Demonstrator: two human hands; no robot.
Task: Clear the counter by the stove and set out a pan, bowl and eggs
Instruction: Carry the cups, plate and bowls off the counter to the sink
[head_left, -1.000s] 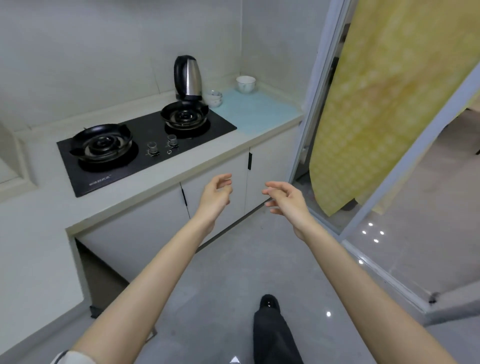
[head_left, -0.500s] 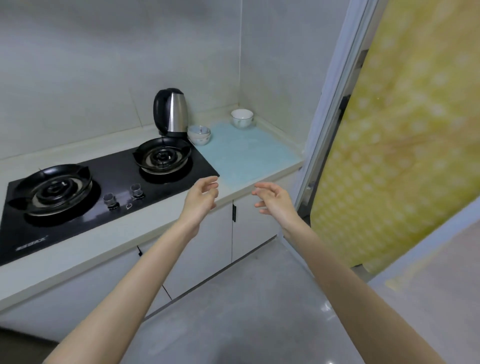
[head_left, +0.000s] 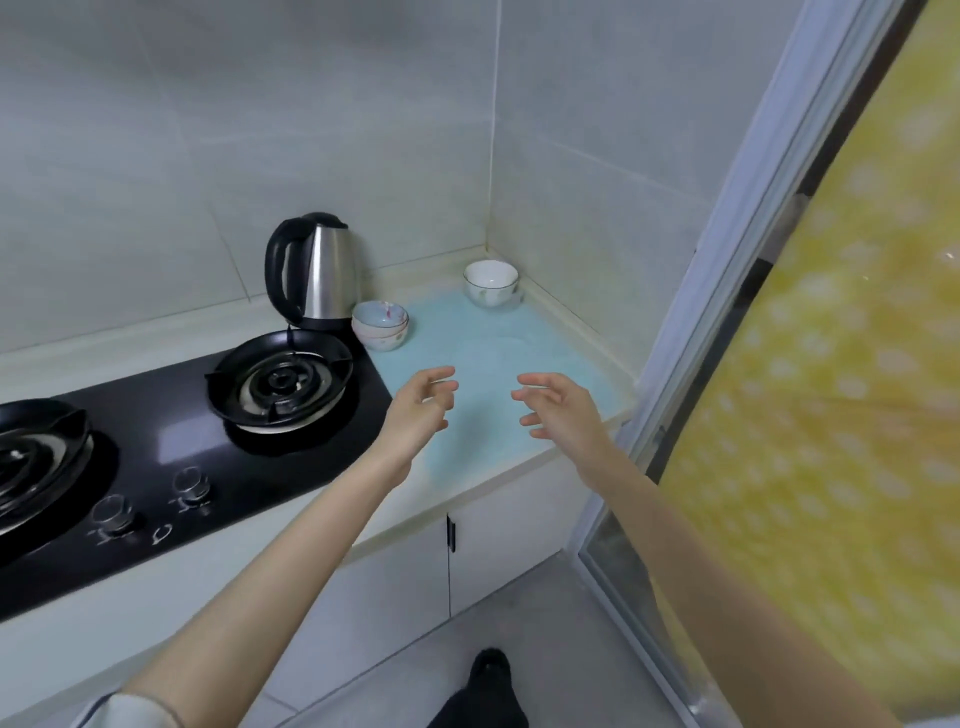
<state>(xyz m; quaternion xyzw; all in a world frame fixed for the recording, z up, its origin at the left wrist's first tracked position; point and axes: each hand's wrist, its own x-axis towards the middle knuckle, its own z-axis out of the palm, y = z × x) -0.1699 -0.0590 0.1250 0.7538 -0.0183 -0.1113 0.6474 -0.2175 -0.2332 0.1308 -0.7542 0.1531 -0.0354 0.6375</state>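
Note:
A pale blue counter (head_left: 483, 358) lies to the right of a black gas stove (head_left: 171, 436). A steel kettle (head_left: 317, 273) with a black handle stands at the back by the wall. Beside it sit two stacked small bowls (head_left: 380, 325). A white bowl (head_left: 491, 283) stands in the far corner. My left hand (head_left: 421, 410) and my right hand (head_left: 558, 410) hover above the front half of the counter, palms facing each other, fingers loosely curled and holding nothing. No pan and no eggs are in view.
Tiled walls close the counter at the back and right. A sliding door frame (head_left: 727, 249) and a yellow dotted curtain (head_left: 821, 395) stand just right of the counter. White cabinet doors (head_left: 467, 551) are below. My foot (head_left: 491, 686) is on the grey floor.
I have stepped closer to the counter. Both hands moved forward from in front of the cabinets to above the blue counter surface, still holding nothing.

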